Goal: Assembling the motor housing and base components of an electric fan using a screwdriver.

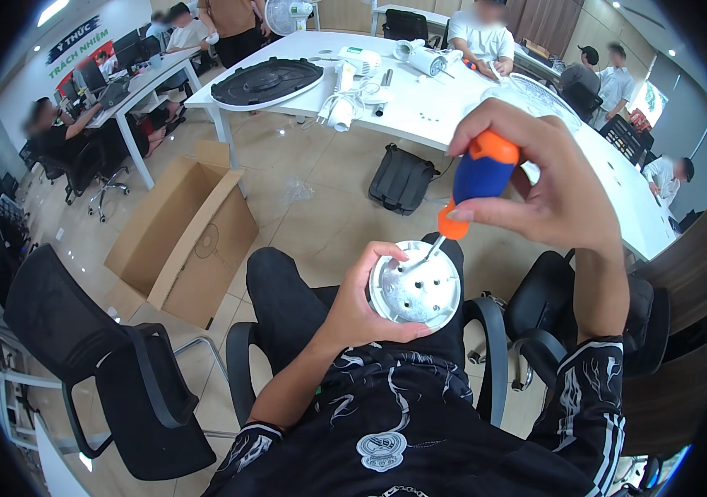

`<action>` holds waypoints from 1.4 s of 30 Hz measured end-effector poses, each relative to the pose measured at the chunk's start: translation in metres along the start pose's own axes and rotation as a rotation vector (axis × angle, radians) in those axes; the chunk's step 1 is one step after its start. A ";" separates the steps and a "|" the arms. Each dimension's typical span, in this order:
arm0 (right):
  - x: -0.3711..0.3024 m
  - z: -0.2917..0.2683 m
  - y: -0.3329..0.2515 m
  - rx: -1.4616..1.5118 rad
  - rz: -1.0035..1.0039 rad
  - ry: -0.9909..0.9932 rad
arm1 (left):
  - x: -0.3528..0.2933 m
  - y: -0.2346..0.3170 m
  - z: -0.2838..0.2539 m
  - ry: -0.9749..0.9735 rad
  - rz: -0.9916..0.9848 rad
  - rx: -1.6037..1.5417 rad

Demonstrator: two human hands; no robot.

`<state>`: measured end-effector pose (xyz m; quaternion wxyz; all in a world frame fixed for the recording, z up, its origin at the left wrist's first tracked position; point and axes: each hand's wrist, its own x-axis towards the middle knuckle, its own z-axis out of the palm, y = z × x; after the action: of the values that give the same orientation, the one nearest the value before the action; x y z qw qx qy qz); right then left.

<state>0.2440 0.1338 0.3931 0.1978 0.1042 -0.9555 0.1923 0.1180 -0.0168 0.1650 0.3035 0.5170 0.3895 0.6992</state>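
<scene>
My left hand grips a round white housing by its rim, above my lap. Its upward face carries a silvery metal plate with several dark screw holes. In my right hand is a screwdriver with a blue and orange handle, thumb and fingers wrapped round it. The shaft slants down to the left, and its tip meets the plate near the upper left holes. Whether a screw sits under the tip is too small to tell.
Ahead stands a white table with a black oval base, white fan parts and a wire fan guard. An open cardboard box and a black backpack are on the floor. Office chairs flank me; several people sit or stand farther off.
</scene>
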 end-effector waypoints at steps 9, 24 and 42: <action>-0.004 0.013 0.018 0.033 -0.018 0.149 | 0.001 0.007 -0.005 0.056 -0.055 -0.046; -0.014 0.021 0.009 -0.081 0.087 0.224 | -0.003 0.002 -0.009 0.023 0.003 -0.003; -0.175 0.180 0.189 1.721 1.076 1.091 | 0.007 -0.009 -0.051 0.265 -0.052 -0.124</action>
<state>0.2887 0.2523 0.1056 0.3405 -0.3135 -0.2160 0.8597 0.0679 -0.0182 0.1521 0.2988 0.3904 0.3953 0.7759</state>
